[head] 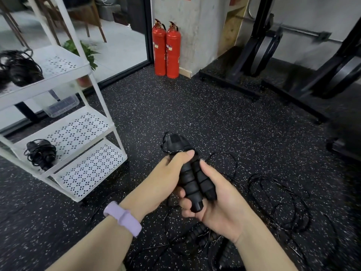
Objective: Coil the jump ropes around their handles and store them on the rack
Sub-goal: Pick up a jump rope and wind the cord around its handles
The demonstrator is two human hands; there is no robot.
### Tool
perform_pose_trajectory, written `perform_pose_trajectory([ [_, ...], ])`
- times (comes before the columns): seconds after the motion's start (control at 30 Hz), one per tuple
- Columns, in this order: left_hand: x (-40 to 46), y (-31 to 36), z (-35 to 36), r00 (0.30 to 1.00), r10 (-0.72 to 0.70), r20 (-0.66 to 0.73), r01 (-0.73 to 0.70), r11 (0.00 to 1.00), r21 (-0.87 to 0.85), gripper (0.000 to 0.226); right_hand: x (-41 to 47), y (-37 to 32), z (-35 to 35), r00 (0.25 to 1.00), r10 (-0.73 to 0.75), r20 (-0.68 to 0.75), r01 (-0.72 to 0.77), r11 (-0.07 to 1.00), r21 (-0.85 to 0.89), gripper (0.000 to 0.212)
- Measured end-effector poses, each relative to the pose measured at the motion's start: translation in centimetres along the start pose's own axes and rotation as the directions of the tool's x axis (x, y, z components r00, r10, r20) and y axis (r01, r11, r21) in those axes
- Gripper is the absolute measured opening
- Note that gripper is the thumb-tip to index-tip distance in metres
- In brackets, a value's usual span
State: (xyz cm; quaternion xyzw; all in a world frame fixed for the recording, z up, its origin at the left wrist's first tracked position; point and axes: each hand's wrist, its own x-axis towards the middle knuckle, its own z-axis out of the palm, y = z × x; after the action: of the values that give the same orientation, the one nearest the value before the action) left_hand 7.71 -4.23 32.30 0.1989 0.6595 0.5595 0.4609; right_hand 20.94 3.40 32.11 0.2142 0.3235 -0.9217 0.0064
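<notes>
Two black ribbed jump rope handles (192, 182) lie side by side in both my hands above the floor. My left hand (166, 177) grips them near the top, where thin black rope crosses just above my fingers. My right hand (218, 200) cups and holds their lower ends. Loose black rope (279, 200) trails in loops on the floor to the right. Another pair of handles (197, 234) lies on the floor below my hands. The white three-shelf rack (86, 132) stands at the left, with one coiled rope (40, 153) on its middle shelf and a dark bundle (19, 69) on top.
Two red fire extinguishers (167, 51) stand against the concrete pillar at the back. Black gym machine frames (293, 71) fill the right background. A clear plastic box (61, 106) sits behind the rack by a glass wall. The floor is black speckled rubber.
</notes>
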Motion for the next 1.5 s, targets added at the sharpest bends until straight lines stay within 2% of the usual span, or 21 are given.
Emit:
perform_pose_trajectory([
  [0.1,0.0,0.3,0.4,1.000,0.028,-0.014,-0.027,0.997,0.073,0.038,0.3,0.1,0.1,0.994,-0.077,-0.077,0.073,0.995,-0.062,0.053],
  [0.13,0.1,0.4,0.4,0.999,0.034,-0.036,-0.031,0.995,0.093,0.040,0.4,0.2,0.0,0.992,-0.092,-0.085,0.086,0.993,-0.080,0.054],
  [0.2,0.3,0.1,-0.1,0.994,0.058,-0.097,-0.039,0.982,0.187,0.054,0.5,0.2,-0.2,0.987,-0.134,-0.092,0.118,0.979,-0.164,0.051],
  [0.27,0.4,-0.3,-0.7,0.986,0.107,-0.128,-0.054,0.930,0.365,0.071,0.4,0.0,-0.4,0.962,-0.227,-0.153,0.152,0.907,-0.392,0.048],
  [0.33,0.3,-0.6,-1.0,0.986,0.091,-0.143,-0.020,0.898,0.439,0.080,0.4,-0.1,-0.8,0.907,-0.350,-0.235,0.126,0.757,-0.641,0.042],
  [0.43,0.3,-0.6,-1.3,0.993,-0.006,-0.118,0.047,0.938,0.343,0.076,0.6,0.2,-1.2,0.821,-0.491,-0.293,0.009,0.523,-0.852,0.033],
  [0.53,0.3,-0.5,-1.2,0.992,-0.090,-0.090,0.107,0.971,0.212,0.068,0.9,0.9,-0.9,0.804,-0.522,-0.285,-0.095,0.359,-0.928,0.032],
  [0.6,0.3,-0.5,-0.9,0.986,-0.139,-0.092,0.152,0.975,0.159,0.074,1.1,1.6,-0.6,0.792,-0.556,-0.250,-0.176,0.183,-0.967,0.035],
  [0.67,0.5,-0.7,-0.6,0.979,-0.160,-0.124,0.175,0.977,0.121,0.070,1.4,2.7,0.0,0.777,-0.607,-0.169,-0.255,-0.058,-0.965,0.053],
  [0.7,0.5,-0.8,-0.6,0.977,-0.157,-0.146,0.175,0.978,0.116,0.063,1.6,3.2,0.3,0.774,-0.622,-0.121,-0.268,-0.148,-0.952,0.062],
  [0.73,0.6,-0.9,-0.6,0.976,-0.144,-0.165,0.166,0.978,0.126,0.056,1.8,3.6,0.5,0.776,-0.624,-0.089,-0.259,-0.187,-0.948,0.068],
  [0.77,0.7,-1.0,-0.7,0.976,-0.126,-0.178,0.152,0.978,0.140,0.052,1.8,3.7,0.6,0.788,-0.611,-0.072,-0.227,-0.181,-0.957,0.070],
  [0.8,0.8,-1.0,-0.8,0.978,-0.105,-0.181,0.133,0.980,0.148,0.050,1.8,3.6,0.6,0.806,-0.588,-0.073,-0.177,-0.122,-0.977,0.069],
  [0.9,0.8,-0.4,-1.2,0.986,-0.065,-0.154,0.085,0.988,0.131,0.040,1.0,2.0,-0.1,0.850,-0.505,-0.147,-0.049,0.202,-0.978,0.048],
  [0.97,0.7,-0.1,-1.4,0.992,-0.062,-0.108,0.071,0.995,0.075,0.050,0.5,0.8,-0.8,0.856,-0.466,-0.224,-0.021,0.402,-0.916,0.052],
  [1.03,0.7,0.1,-1.3,0.997,-0.067,-0.042,0.067,0.998,0.011,0.051,0.4,0.0,-1.6,0.894,-0.350,-0.281,0.042,0.687,-0.725,0.061],
  [1.1,0.6,0.0,-1.1,0.998,-0.059,0.025,0.060,0.998,-0.014,0.050,0.4,-0.3,-1.9,0.961,-0.167,-0.222,0.048,0.887,-0.460,0.063],
  [1.2,0.5,0.1,-0.7,0.998,-0.005,0.059,0.008,0.999,-0.045,0.045,0.0,-0.6,-1.5,1.000,0.030,-0.008,-0.031,0.985,-0.170,0.065],
  [1.33,0.2,0.0,-0.8,0.988,0.069,0.141,-0.052,0.991,-0.125,0.042,-0.1,-0.8,-1.2,0.962,0.104,0.255,-0.142,0.980,0.137,0.080],
  [1.4,0.0,0.0,-0.8,0.985,0.095,0.145,-0.080,0.991,-0.103,0.043,0.0,-0.7,-1.2,0.953,0.097,0.287,-0.156,0.969,0.192,0.074],
  [1.5,0.2,0.1,-0.8,0.993,0.077,0.094,-0.073,0.996,-0.045,0.051,0.2,-0.8,-1.2,0.973,0.072,0.221,-0.103,0.986,0.132,0.062],
])
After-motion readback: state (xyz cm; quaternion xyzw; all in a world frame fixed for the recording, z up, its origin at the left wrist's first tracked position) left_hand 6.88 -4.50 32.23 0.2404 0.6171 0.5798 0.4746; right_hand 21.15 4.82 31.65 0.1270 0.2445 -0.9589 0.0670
